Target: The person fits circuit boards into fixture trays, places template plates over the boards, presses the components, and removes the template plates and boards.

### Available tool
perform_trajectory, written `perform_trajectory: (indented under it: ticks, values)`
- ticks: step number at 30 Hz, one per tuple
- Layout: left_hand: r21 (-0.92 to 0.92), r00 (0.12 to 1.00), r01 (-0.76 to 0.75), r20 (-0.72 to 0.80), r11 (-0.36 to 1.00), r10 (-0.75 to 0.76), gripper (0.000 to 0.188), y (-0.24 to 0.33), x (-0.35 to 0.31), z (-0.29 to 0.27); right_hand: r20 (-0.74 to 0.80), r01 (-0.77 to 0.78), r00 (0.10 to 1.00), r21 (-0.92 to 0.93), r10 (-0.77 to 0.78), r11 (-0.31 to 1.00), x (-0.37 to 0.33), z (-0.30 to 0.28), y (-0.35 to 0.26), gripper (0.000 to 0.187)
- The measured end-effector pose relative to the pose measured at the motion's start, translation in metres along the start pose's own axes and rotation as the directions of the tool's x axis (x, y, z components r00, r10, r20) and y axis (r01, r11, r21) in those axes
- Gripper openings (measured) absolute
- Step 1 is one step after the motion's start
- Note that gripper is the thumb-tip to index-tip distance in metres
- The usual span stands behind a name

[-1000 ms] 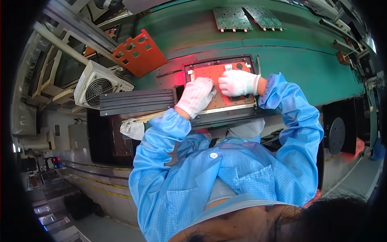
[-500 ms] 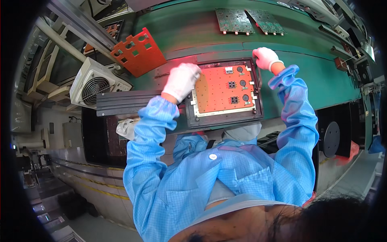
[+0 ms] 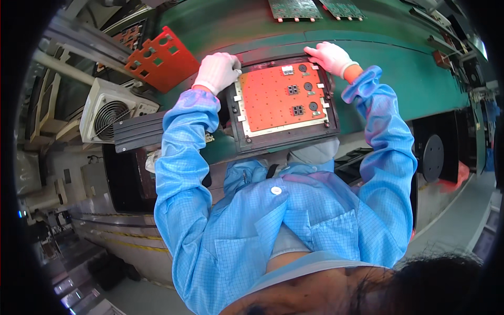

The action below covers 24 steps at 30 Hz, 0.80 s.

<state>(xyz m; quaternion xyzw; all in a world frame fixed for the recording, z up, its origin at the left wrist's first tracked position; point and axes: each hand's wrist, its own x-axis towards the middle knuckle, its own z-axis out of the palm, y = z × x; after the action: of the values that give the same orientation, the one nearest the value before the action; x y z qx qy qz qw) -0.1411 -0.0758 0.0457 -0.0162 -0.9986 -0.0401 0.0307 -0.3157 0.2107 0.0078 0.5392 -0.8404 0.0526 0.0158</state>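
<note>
An orange panel (image 3: 268, 102) with small holes lies on a white plate inside a black rectangular frame (image 3: 286, 139) at the bench's near edge. Along the panel's right side sit three black round parts and small dark blocks, plus one white block. My left hand (image 3: 218, 72), in a white glove, is closed at the frame's far left corner; its fingertips are partly hidden. At the far right corner my right hand (image 3: 329, 58), gloved too, bends its fingers over the frame's edge, the index finger straighter than the rest.
A red-orange plate with cut-outs (image 3: 164, 62) leans at the far left. Beside it stand a white fan unit (image 3: 113, 114) and a dark ribbed bar (image 3: 137, 131). Two green circuit boards (image 3: 295, 9) lie on the green bench top (image 3: 399, 89) at the back.
My left hand has moved off the panel's left edge, outward to the frame's far left corner. My right hand has shifted left onto the far right corner. The view has tilted slightly.
</note>
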Motion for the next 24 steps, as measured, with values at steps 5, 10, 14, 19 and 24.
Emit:
perform_trajectory:
  ticks: [5, 10, 14, 19, 24]
  values:
    - [-0.023, 0.984, 0.174, -0.021, 0.984, -0.174, 0.016, 0.006, 0.006, 0.007, -0.082, -0.148, 0.985, 0.067, 0.154, 0.987, -0.021, -0.011, -0.020, 0.044]
    - [-0.198, 0.953, 0.205, -0.184, 0.958, -0.242, 0.042, 0.006, -0.026, 0.021, 0.438, -0.247, 0.883, 0.126, 0.169, 0.961, -0.079, -0.052, -0.076, 0.095]
    - [-0.290, 0.958, 0.033, -0.262, 0.956, -0.113, 0.059, 0.055, -0.079, 0.014, 0.310, -0.320, 0.925, 0.331, 0.218, 0.888, -0.119, -0.027, -0.089, 0.093]
    - [-0.535, 0.923, 0.064, -0.289, 0.843, -0.253, 0.062, 0.090, -0.138, 0.053, 0.153, -0.415, 0.910, 0.307, 0.386, 0.857, -0.121, -0.010, -0.110, 0.086]
    - [-0.827, 0.749, -0.068, -0.412, 0.558, -0.519, 0.054, 0.098, -0.138, 0.069, 0.117, -0.422, 0.907, 0.216, 0.405, 0.881, -0.113, -0.031, -0.119, 0.076]
